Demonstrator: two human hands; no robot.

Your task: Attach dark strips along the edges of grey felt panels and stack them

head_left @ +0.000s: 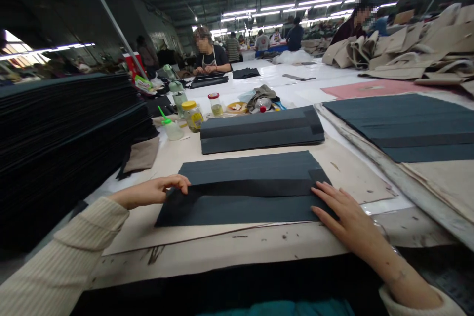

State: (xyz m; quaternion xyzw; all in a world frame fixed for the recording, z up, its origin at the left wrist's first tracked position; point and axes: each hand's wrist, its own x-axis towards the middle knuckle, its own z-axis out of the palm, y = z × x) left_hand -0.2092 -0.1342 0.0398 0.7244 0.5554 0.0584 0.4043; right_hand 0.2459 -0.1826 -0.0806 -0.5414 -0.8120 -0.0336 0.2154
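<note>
A dark blue-green fabric panel (255, 210) lies flat on the pale board in front of me. Along its middle runs a black strip (252, 187), slightly bowed between my hands. At the strip's left end, my left hand (172, 188) is closed on it with bent fingers; the thumb is mostly hidden. My right hand (338, 207) rests flat on the panel's right end, fingers spread, fingertips beside the other end of the strip. Just beyond lies a similar stack of panels (259, 131) with a black strip across the top.
A tall stack of dark panels (66, 143) stands left. Behind the work are a green-tipped squeeze bottle (172, 128), a yellow-lidded jar (192, 116) and a red-lidded jar (215, 104). Another large panel (403, 121) lies right, near piled beige pieces (418, 49). A co-worker (211, 57) sits opposite.
</note>
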